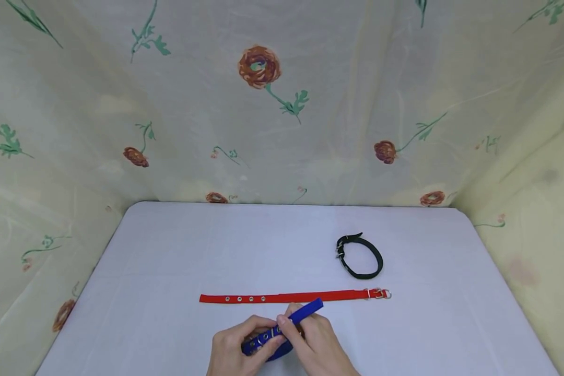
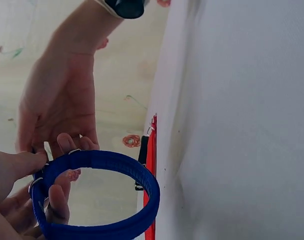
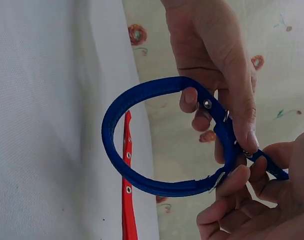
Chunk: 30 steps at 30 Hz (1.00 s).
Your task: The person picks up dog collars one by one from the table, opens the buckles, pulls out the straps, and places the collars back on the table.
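A blue collar [image 1: 308, 310] is held above the table by both hands, its strap bent round into a loop and threaded at metal fittings. On the left, my left hand [image 1: 232, 347] grips the collar near its eyelets, thumb against the strap. My right hand [image 1: 317, 342] pinches the strap where its free end sticks out up and right. In the right wrist view the blue loop [image 3: 109, 130] hangs from the fingers of both hands. Just beyond them lies a red collar [image 1: 310, 297], stretched flat, eyelets at its left end and buckle at its right.
Farther back on the right, a black collar [image 1: 379, 258] lies fastened in a ring. The white table [image 1: 169, 245] ends at a flower-patterned cloth [image 1: 329, 104] behind and at both sides. A dark device [image 2: 127, 7] is worn on the right wrist.
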Each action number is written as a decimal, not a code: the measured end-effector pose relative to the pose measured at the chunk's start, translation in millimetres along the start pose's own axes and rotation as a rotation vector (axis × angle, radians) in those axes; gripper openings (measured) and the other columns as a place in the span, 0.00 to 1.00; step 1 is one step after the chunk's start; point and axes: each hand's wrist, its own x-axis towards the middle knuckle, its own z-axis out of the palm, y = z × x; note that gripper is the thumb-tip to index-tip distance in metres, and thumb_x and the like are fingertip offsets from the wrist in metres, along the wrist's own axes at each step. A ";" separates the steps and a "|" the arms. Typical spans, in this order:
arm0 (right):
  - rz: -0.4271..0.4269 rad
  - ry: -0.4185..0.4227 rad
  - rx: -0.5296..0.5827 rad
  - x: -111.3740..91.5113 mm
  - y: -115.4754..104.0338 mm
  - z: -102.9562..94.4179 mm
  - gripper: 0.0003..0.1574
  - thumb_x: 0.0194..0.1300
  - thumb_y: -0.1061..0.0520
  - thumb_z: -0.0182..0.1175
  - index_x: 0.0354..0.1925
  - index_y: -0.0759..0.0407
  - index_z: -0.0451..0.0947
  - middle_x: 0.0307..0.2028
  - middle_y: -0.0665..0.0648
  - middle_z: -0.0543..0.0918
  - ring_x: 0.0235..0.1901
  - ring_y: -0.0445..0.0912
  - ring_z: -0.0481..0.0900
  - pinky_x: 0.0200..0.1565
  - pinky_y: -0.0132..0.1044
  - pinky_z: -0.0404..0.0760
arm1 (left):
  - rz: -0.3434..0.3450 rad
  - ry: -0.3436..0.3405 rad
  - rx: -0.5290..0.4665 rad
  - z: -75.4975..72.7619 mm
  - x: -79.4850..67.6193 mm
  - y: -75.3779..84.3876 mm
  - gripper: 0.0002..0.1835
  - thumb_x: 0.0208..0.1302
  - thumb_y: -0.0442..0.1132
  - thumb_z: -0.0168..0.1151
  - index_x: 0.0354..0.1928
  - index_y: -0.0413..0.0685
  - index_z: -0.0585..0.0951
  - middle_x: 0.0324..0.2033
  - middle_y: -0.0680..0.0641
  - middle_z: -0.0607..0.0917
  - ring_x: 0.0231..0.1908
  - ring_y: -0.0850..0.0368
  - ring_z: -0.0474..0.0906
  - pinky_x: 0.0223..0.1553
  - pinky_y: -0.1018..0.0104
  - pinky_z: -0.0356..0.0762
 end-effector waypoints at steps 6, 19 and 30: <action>0.018 0.040 0.038 1.8 1.4 2.5 0.25 0.83 0.35 0.53 0.46 0.54 0.78 0.29 0.47 0.75 0.32 0.36 0.73 0.33 0.30 0.72 | -0.188 -0.068 -0.180 0.1 4.6 -1.3 0.18 0.69 0.61 0.72 0.47 0.57 0.88 0.38 0.57 0.93 0.36 0.69 0.87 0.43 0.74 0.85; 0.049 0.007 0.170 8.6 9.9 2.2 0.22 0.87 0.38 0.47 0.53 0.53 0.76 0.32 0.53 0.80 0.30 0.39 0.75 0.33 0.31 0.71 | -0.530 -0.103 -0.573 12.1 14.7 -17.9 0.26 0.69 0.57 0.74 0.56 0.44 0.84 0.36 0.45 0.94 0.32 0.54 0.86 0.38 0.63 0.83; -0.014 0.050 0.106 9.3 13.6 4.6 0.17 0.81 0.43 0.60 0.56 0.52 0.76 0.42 0.52 0.84 0.28 0.35 0.75 0.29 0.29 0.75 | -0.596 -0.121 -0.712 14.4 16.3 -20.4 0.25 0.68 0.57 0.75 0.56 0.47 0.85 0.36 0.47 0.95 0.33 0.56 0.90 0.37 0.65 0.82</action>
